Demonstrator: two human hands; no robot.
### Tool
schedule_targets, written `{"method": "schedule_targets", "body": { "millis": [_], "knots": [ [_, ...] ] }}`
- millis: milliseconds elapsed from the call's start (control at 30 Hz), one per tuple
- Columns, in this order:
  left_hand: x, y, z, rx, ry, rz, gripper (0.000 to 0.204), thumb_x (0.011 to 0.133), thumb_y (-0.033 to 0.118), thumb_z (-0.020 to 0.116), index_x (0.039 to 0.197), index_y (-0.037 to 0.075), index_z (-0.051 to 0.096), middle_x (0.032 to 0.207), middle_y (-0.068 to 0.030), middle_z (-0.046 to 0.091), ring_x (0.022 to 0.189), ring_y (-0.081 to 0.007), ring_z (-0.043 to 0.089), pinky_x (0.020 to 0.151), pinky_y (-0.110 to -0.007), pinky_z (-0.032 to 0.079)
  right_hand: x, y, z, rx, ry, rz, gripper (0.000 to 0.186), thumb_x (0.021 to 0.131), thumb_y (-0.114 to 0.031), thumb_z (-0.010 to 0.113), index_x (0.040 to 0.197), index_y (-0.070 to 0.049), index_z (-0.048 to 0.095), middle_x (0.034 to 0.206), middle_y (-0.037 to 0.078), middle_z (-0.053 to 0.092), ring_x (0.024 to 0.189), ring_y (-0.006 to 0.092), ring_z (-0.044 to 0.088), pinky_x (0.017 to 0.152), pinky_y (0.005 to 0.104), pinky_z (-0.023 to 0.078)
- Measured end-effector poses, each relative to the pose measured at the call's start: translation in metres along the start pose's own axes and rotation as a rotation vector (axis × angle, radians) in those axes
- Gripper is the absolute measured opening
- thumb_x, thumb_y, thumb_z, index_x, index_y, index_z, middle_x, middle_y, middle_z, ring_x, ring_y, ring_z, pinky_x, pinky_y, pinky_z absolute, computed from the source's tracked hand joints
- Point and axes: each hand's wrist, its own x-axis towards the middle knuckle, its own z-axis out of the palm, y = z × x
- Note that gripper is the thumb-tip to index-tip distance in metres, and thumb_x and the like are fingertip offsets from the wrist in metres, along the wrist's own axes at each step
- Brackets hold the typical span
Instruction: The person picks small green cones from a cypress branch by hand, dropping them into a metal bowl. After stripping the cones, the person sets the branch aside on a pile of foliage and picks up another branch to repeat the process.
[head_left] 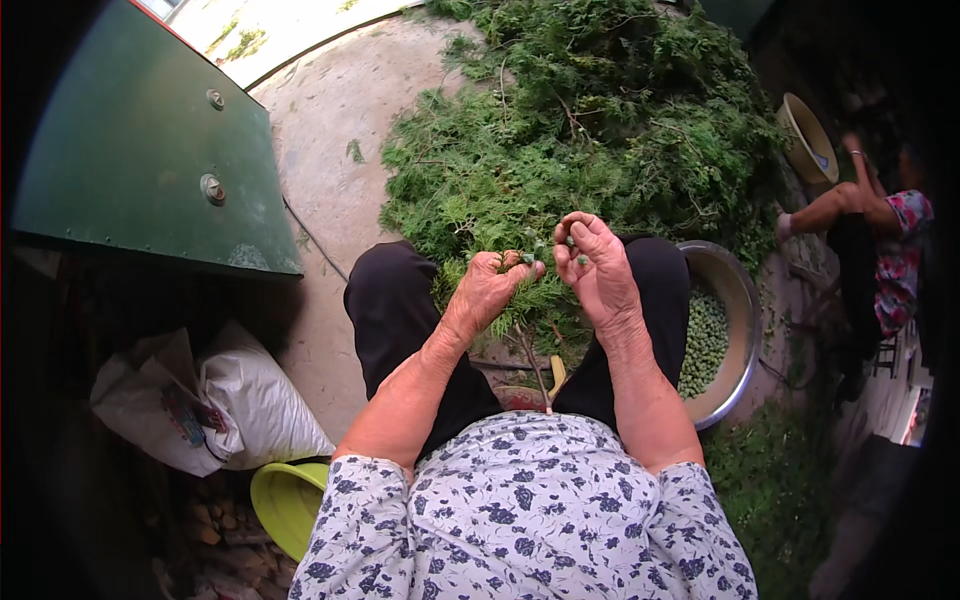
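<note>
My left hand grips a green leafy sprig that hangs down between my knees. My right hand is raised beside it, its fingertips pinched on small green berries at the sprig's top. Both hands sit above my lap, in front of a big heap of cut green branches. To my right, a metal bowl holds many small green berries.
A green metal door stands open at the left over the concrete floor. White sacks and a yellow-green basin lie at lower left. Another person sits at the right, near a tan bowl.
</note>
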Motion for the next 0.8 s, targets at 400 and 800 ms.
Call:
{"method": "schedule_targets", "body": {
  "millis": [400, 800],
  "knots": [
    [0.000, -0.005, 0.003, 0.027, -0.045, 0.122, 0.023, 0.082, 0.018, 0.060, 0.072, -0.001, 0.054, 0.051, -0.0036, 0.040, 0.051, -0.0084, 0.034, 0.048, -0.029, 0.035, -0.003, 0.022, 0.015, -0.899, -0.014, -0.417, 0.021, 0.085, -0.019, 0.062, 0.093, -0.001, 0.055, 0.069, 0.003, 0.055, 0.055, 0.0062, 0.053, 0.046, 0.0219, 0.043],
    [0.002, -0.008, 0.001, -0.064, -0.035, 0.102, 0.025, 0.081, 0.021, 0.062, 0.070, 0.000, 0.053, 0.051, 0.0016, 0.038, 0.051, -0.0073, 0.033, 0.048, -0.028, 0.033, -0.008, 0.000, 0.006, -0.231, -0.043, 0.015, 0.020, 0.083, -0.019, 0.063, 0.094, -0.005, 0.053, 0.077, 0.002, 0.056, 0.056, 0.0027, 0.046, 0.044, 0.0164, 0.033]
  ]
}}
